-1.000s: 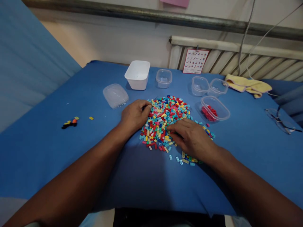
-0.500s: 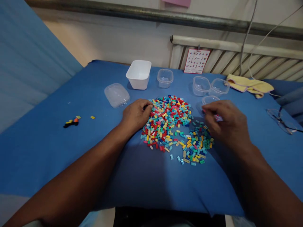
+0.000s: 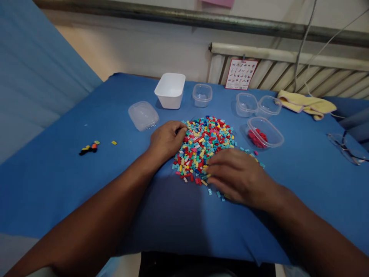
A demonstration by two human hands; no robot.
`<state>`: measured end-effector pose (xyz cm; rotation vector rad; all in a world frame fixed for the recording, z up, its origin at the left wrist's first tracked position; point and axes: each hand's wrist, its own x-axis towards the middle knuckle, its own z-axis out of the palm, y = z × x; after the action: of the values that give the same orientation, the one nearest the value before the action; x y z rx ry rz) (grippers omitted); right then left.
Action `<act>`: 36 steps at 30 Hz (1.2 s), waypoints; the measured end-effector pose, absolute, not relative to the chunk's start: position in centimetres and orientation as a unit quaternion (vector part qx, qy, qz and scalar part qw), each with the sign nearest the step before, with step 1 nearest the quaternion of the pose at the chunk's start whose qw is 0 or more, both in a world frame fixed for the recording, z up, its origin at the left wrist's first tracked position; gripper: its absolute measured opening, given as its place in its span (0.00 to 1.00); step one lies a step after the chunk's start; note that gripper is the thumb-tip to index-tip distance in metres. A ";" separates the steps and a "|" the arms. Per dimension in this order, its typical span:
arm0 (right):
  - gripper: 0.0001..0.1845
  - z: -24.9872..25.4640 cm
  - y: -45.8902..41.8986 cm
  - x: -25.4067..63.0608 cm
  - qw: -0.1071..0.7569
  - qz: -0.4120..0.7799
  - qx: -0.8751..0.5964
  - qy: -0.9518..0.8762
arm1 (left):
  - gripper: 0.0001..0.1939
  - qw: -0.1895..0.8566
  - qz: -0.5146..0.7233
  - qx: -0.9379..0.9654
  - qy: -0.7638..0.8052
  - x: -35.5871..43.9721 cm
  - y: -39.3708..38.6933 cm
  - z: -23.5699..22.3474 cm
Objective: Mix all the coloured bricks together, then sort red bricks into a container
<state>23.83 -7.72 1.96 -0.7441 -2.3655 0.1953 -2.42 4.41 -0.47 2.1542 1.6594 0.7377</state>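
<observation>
A heap of small toy building bricks (image 3: pixel 201 146) in many colours lies in the middle of the blue-covered table. My left hand (image 3: pixel 167 140) rests against the heap's left edge, its fingers curled and the thumb drawn in; whatever they hold, if anything, is hidden. Over the heap's right front part, my right hand (image 3: pixel 239 175) reaches with fingers apart, slightly blurred, touching or just above the bricks and covering many of them. Red bricks (image 3: pixel 257 137) lie inside a clear plastic tub (image 3: pixel 273 134) beyond my right hand. A single pink brick (image 3: pixel 256 153) sits just in front of that tub.
Behind the heap stand a white tub (image 3: pixel 170 90), a clear tub (image 3: pixel 202 95) and two more clear tubs (image 3: pixel 246 104). A clear lid (image 3: pixel 143 116) lies left of them. Black and coloured pieces (image 3: pixel 88 148) are far left; glasses (image 3: pixel 346 148) and a yellow cloth (image 3: pixel 307 104) are right.
My right hand has moved left and down from the clear tub to the heap, uncovering the red bricks in the tub. My left hand has stayed at the heap's edge.
</observation>
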 end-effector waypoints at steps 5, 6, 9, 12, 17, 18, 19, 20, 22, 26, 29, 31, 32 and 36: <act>0.07 1.2 -8.0 21.1 0.227 0.103 -0.265 -0.932 | 0.15 0.163 0.262 0.758 0.574 -2.4 4.4 -0.5; 0.09 1.2 -7.9 21.2 0.220 0.100 -0.274 -0.931 | 0.15 0.161 0.263 0.760 0.573 -2.4 4.4 -0.5; 0.14 1.0 -7.2 22.3 0.204 0.072 -0.300 -0.929 | 0.15 0.155 0.265 0.761 0.571 -2.4 4.4 -0.5; 0.13 0.9 -6.8 24.0 0.201 0.045 -0.327 -0.922 | 0.15 0.158 0.262 0.759 0.574 -2.4 4.4 -0.5; 0.10 1.1 -6.7 26.0 0.191 0.054 -0.365 -0.910 | 0.14 0.158 0.255 0.759 0.578 -2.4 4.3 -0.4; 0.09 1.1 -6.8 26.0 0.202 0.056 -0.367 -0.906 | 0.14 0.157 0.255 0.757 0.580 -2.4 4.2 -0.3; 0.08 1.2 -6.8 25.8 0.217 0.057 -0.367 -0.903 | 0.14 0.156 0.254 0.756 0.582 -2.4 4.2 -0.3; 0.07 1.2 -6.9 25.5 0.234 0.057 -0.362 -0.901 | 0.14 0.156 0.254 0.755 0.584 -2.3 4.2 -0.3; 0.06 1.1 -7.1 24.6 0.263 0.066 -0.338 -0.901 | 0.14 0.157 0.257 0.754 0.584 -2.3 4.1 -0.2; 0.12 0.9 -7.3 23.3 0.256 0.112 -0.270 -0.921 | 0.15 0.161 0.262 0.759 0.575 -2.3 4.2 -0.3; 0.12 1.2 -7.4 23.9 0.249 0.105 -0.275 -0.923 | 0.15 0.156 0.262 0.762 0.571 -2.4 4.3 -0.4; 0.12 1.6 -7.2 24.9 0.273 0.077 -0.307 -0.908 | 0.15 0.155 0.261 0.765 0.568 -2.5 4.3 -0.5; 0.13 1.8 -7.1 25.4 0.290 0.060 -0.328 -0.897 | 0.14 0.155 0.261 0.766 0.567 -2.5 4.3 -0.6; 0.13 2.0 -6.4 27.1 0.337 -0.005 -0.410 -0.847 | 0.14 0.156 0.259 0.764 0.570 -2.5 4.4 -0.7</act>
<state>27.10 -6.44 2.05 -1.0687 -2.2086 -0.0124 -2.53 4.39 -0.69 2.1860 1.6320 0.7428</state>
